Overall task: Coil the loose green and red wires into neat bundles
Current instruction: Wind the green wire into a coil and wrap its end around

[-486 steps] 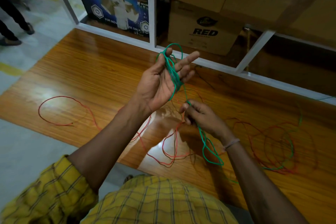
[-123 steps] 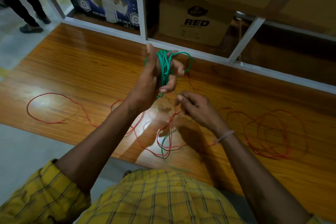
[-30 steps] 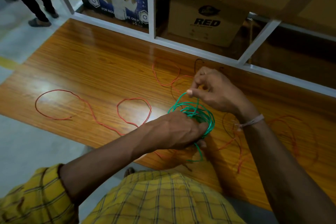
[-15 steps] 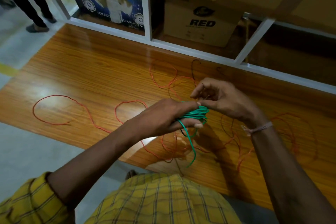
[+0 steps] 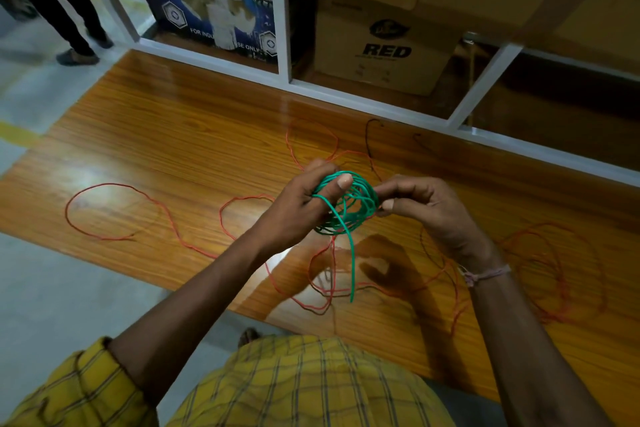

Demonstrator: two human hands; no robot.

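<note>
From the head camera, your left hand (image 5: 304,201) holds the green coil (image 5: 349,204) above the wooden table (image 5: 180,149), thumb pressed on the loops so they cannot spring apart. Your right hand (image 5: 422,204) pinches the coil's far edge, steadying it while the loose green tail (image 5: 351,263) hangs free, and the red wire (image 5: 114,211) lies uncoiled on the table.

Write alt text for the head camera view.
Two bare hands hold a coiled green wire above a wooden table: left hand grips it, right hand pinches its edge. One green end hangs down; red wire lies loose on the table.
</note>
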